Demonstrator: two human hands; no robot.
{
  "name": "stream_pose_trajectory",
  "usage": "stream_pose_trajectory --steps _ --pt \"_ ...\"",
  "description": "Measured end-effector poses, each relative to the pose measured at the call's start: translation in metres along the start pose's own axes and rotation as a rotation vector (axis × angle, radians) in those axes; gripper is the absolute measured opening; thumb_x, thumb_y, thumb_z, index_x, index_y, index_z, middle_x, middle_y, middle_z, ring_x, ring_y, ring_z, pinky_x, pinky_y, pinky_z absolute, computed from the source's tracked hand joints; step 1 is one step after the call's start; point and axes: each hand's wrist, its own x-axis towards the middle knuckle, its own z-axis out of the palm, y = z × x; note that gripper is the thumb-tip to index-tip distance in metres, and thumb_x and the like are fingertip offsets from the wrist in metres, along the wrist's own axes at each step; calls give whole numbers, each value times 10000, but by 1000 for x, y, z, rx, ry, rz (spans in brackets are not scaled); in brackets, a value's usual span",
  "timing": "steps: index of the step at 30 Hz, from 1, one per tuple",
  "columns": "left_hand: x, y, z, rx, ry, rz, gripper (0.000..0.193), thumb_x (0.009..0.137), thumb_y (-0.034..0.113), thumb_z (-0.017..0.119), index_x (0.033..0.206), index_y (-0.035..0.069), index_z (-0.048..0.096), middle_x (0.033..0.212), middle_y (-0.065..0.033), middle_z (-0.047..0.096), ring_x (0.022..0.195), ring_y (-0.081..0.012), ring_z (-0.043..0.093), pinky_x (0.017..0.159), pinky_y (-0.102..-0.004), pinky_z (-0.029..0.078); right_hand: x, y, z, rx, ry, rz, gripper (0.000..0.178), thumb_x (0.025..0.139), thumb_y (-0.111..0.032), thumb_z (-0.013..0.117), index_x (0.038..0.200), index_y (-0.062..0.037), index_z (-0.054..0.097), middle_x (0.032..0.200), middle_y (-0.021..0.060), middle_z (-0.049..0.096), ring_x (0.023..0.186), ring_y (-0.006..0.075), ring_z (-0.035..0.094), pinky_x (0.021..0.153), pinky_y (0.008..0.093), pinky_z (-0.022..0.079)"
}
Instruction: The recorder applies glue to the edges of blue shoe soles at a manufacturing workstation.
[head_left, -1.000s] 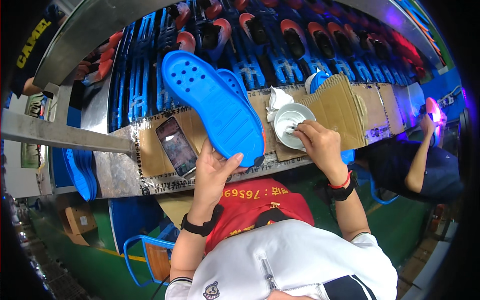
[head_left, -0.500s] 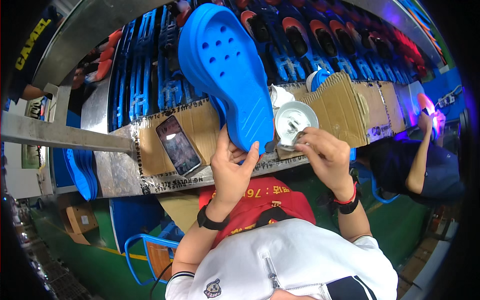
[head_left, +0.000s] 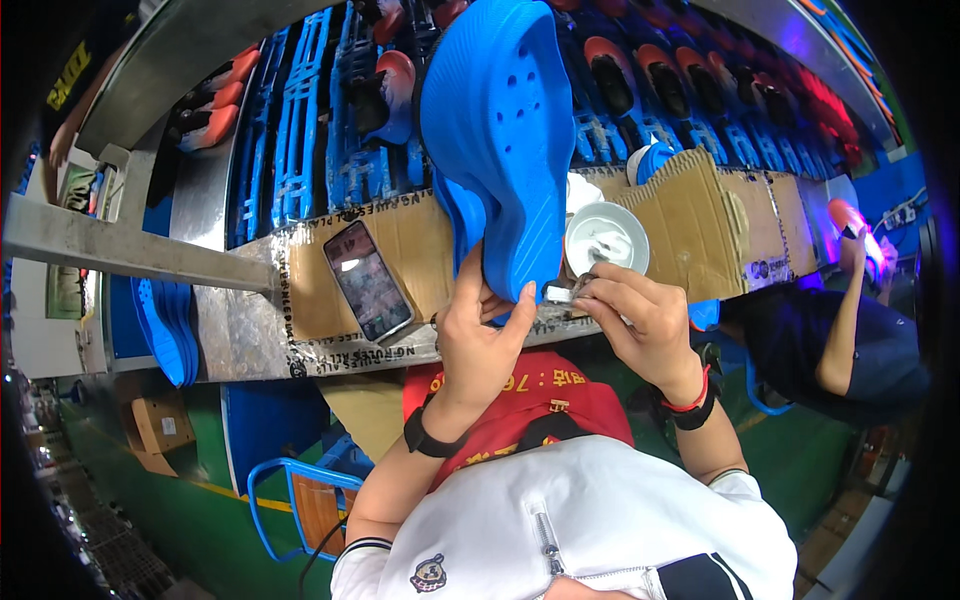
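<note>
Your left hand (head_left: 480,345) holds the blue sole (head_left: 515,140) by its narrow end, with the thumb on one side and the fingers clamped around the other. The sole is up over the bench (head_left: 225,335), in front of your chest. Its long way runs almost straight out from you. The wide end points away, leaning a tiny bit to your left, and the narrow end points back at you. It is tipped, so you can see its thick side wall on the left.

The sole is bright blue all over. It has round holes in the wide part, slanted lines near the narrow end, and fine ridges along its side. A second sole (head_left: 462,215), blue too, peeks out behind it on the left.

Your right hand (head_left: 640,320) has its thumb and fingertips pinched together on a small white bit (head_left: 560,294). This is right by the narrow end; you can't tell if they touch. Just past those fingers is a bowl (head_left: 641,243) with white stuff inside.
</note>
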Motion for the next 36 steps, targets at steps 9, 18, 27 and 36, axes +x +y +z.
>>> stream_pose_trajectory --steps 9,18,27,36 --pt "-2 -4 -1 32 10 23 598 848 -26 671 1375 -85 397 968 -178 693 863 -194 702 753 -297 574 1 2 4 -26 4 3 139 765 -71 764 873 -31 686 869 92 692 621 254 671 519 321 517" --pt "3 2 1 49 7 -6 574 866 1 668 1380 -51 417 988 -159 687 866 -192 701 756 -307 566 2 3 -5 -153 44 20 154 758 -61 758 890 -39 682 943 151 693 632 300 666 549 345 522" --pt "40 85 -26 -215 -167 -29 620 846 -36 674 1275 15 229 1131 -222 615 982 -219 660 813 -328 576 -7 12 -34 -99 312 173 120 754 8 743 855 -7 680 878 140 688 667 280 672 564 323 519" --pt "116 193 11 -404 -345 22 576 907 178 647 1302 -74 311 1118 -196 618 889 -243 684 693 -349 607 -21 24 -40 -95 371 244 104 750 2 743 833 1 679 869 144 688 671 292 670 576 333 518"
